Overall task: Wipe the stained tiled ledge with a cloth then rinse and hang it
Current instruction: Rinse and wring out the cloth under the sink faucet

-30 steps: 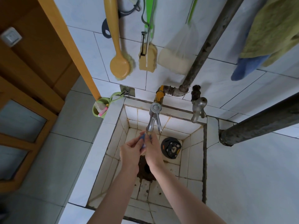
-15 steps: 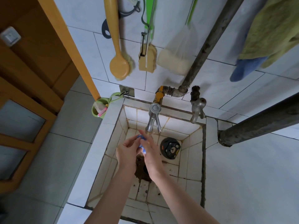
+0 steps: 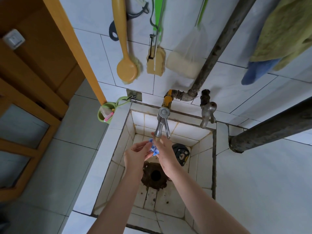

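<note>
1. Head view: both bare forearms reached down over a small tiled sink basin sunk below the white tiled ledge.
2. The left hand and the right hand met just under the spout of the chrome tap, with a small blue-and-white cloth pressed between them.
3. The left hand's fingers curled loosely round the cloth from the left; the right hand lay against it from the right, fingers stretched up toward the spout. Both hands gripped the cloth; only a crumpled bit of it showed between the palms.
4. Whether water ran from the tap could not be told.
5. Below the hands sat the dark, grimy drain hole; just right of them a round black stopper lay on the basin floor.
6. A second, duller tap stood at the basin's back right, beside a dark pipe running up the wall.
7. On the wall hung a yellow brush, a sponge and a netted pad; a green cup hung at the ledge's far left corner.
8. A green towel and a blue cloth piece hung at the upper right.
</note>
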Available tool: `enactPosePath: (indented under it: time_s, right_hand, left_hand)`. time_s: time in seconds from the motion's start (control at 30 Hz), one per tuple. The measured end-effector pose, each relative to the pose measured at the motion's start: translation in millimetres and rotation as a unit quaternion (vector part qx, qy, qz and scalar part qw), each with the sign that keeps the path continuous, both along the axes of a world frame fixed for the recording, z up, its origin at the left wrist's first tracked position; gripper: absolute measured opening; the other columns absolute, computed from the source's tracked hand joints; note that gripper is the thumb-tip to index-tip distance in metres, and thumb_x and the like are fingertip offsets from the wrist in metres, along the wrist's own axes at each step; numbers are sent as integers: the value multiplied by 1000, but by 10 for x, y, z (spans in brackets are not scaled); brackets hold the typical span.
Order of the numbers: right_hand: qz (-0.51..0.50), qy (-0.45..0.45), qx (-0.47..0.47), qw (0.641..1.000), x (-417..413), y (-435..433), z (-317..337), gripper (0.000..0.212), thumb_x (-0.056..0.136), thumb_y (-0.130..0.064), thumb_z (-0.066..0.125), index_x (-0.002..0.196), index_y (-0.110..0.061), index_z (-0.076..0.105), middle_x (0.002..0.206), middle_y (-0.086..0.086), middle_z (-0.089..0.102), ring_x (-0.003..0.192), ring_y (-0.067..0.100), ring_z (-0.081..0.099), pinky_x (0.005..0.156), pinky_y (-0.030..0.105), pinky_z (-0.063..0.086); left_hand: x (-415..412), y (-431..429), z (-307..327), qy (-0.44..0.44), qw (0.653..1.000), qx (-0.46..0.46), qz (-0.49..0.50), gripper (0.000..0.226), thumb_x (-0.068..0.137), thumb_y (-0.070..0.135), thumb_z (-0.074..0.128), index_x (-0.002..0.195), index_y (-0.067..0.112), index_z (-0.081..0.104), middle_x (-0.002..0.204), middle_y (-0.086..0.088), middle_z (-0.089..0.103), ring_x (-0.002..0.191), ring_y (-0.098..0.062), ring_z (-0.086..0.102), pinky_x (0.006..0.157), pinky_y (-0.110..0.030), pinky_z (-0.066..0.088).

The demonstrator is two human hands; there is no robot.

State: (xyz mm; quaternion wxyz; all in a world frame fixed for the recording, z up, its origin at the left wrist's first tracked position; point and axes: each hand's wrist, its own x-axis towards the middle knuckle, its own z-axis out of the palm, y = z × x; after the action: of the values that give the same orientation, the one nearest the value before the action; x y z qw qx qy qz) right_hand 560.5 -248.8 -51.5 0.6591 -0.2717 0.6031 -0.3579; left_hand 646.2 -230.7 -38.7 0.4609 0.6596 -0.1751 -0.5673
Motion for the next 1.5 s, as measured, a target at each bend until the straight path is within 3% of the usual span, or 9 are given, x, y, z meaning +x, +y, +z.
enactPosePath:
  time_s: [0.1,0.3,0.4,0.53,0.8,0.93,1.07,1.3,1.5]
  right_hand:
    - [25,-21,-19,999,-55,52,34,33,92,-31,55,114,-7,58,104,12,64,99,27,61,96,42,47]
    - [-58,33,4,998,-106,-12,6,26,100,-22,39,95,-9,61,96,13,64,91,28,62,86,39,53]
    - [-75,-13,16,997,-126,-28,85,26,100,-15,35,95,-6,59,92,13,60,87,25,59,85,36,48]
    - [-73,-15,25,997,-78,-9,105,30,102,-21,34,95,-10,61,87,4,64,85,18,62,80,29,48]
    - [-55,-74,-50,995,-91,138,-38,39,80,-30,63,106,-4,50,110,20,58,103,33,60,95,43,49]
    - [-130,-16,-37,991,-3,99,-54,6,96,-21,49,100,-17,48,105,10,58,93,22,61,73,26,53]
    - [-178,-89,-3,980,24,-4,-28,21,98,-21,43,113,-10,54,106,13,58,90,23,61,75,30,52]
    - [-3,96,-136,986,-33,178,12,17,99,-18,42,97,-25,58,96,-1,64,83,2,61,75,16,49]
    - [-31,-36,-132,990,65,287,-36,34,97,-26,43,116,0,52,93,2,59,85,11,56,79,20,47]
  left_hand:
    - [-16,-16,14,-3,1000,-12,-10,13,82,11,63,94,9,68,90,-13,71,81,-23,70,74,-31,57]
    - [56,1,5,-59,996,-24,-55,18,88,14,57,105,14,64,107,-9,66,91,-15,62,81,-31,52]
    - [48,24,7,44,994,26,-99,31,93,24,48,124,18,52,121,-1,55,110,-16,51,93,-41,46]
    - [28,34,10,150,985,6,-84,27,94,13,44,119,12,55,112,-8,65,97,-20,66,76,-30,56]
    - [35,-16,-48,69,997,12,-36,30,86,15,58,112,0,57,105,-18,64,88,-22,65,67,-21,55]
    - [-80,22,7,82,995,21,-55,21,93,18,47,107,8,59,100,-9,63,88,-18,61,69,-22,51]
    - [-59,49,-7,125,990,17,-68,22,92,11,47,112,7,57,105,-9,66,94,-20,65,69,-23,56]
    - [33,-40,-23,69,997,-3,24,25,81,3,62,106,2,63,94,-12,69,80,-17,68,63,-17,56]
    - [-68,-29,-16,14,1000,-7,-13,26,80,6,64,106,9,64,100,-12,68,91,-24,66,69,-22,55]
